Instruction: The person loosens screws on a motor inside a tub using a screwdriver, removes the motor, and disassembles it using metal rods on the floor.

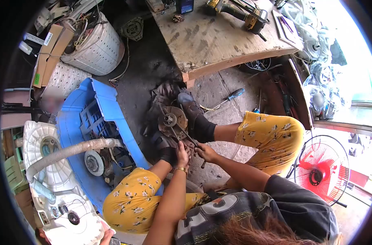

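Between my shoes on the floor stands a round, rusty metal part (pixel 181 116) with a nut-like hub in its middle. My left hand (pixel 182 152) is closed around the lower end of a long metal wrench (pixel 174 133), whose far end reaches the hub. Beside it, my right hand (pixel 205 152) grips a thin dark metal bar (pixel 189 138) that slants up to the part's lower edge. Its near end sticks out below my fist. Dark crumpled cloth (pixel 163 93) lies behind the part.
A blue plastic machine housing (pixel 102 87) with a grey hose (pixel 79 148) stands at left. Ahead is a wooden table (pixel 202 43) bearing a power drill (pixel 243 14). A screwdriver (pixel 236 94) lies on the floor. A red fan (pixel 316 175) stands right. Another person's hand (pixel 107 236) shows bottom left.
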A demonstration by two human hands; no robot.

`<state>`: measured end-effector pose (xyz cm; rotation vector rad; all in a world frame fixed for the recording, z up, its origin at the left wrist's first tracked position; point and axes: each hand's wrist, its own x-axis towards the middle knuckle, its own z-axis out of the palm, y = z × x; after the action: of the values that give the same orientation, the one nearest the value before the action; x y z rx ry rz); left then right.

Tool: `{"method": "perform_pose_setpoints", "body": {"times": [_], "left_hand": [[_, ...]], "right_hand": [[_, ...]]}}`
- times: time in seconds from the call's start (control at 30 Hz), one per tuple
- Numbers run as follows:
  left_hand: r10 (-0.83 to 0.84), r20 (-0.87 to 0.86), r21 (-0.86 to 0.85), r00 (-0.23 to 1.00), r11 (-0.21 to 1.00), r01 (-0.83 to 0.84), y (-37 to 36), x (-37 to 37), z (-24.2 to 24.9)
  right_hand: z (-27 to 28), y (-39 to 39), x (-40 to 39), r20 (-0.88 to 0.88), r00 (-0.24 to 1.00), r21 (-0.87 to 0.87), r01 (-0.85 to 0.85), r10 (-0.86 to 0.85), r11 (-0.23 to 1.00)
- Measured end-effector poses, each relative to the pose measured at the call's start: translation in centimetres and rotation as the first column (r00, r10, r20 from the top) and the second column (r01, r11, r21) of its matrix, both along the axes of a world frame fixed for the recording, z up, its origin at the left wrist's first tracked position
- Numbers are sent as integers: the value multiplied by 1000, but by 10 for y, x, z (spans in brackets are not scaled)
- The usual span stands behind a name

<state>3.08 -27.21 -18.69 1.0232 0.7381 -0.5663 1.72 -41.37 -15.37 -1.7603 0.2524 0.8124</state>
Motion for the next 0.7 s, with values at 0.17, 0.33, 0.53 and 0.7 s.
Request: {"method": "perform_pose_setpoints", "body": {"times": [0.17, 0.33, 0.53, 0.7], "left_hand": [[-3, -96, 14, 995, 1000, 4, 6, 13, 19], [-48, -320, -175, 946, 985, -10, 23, 73, 89], [-27, -232, -100, 972, 995, 4, 25, 38, 45], [-64, -67, 177, 996, 981, 75, 6, 16, 18]], "right_hand": [[-10, 7, 6, -188, 959, 331, 266, -213, 905], [95, 25, 73, -118, 987, 109, -101, 113, 989], [20, 16, 28, -183, 968, 274, 216, -169, 937], [0, 12, -1, 402, 915, -224, 61, 35, 973]]}}
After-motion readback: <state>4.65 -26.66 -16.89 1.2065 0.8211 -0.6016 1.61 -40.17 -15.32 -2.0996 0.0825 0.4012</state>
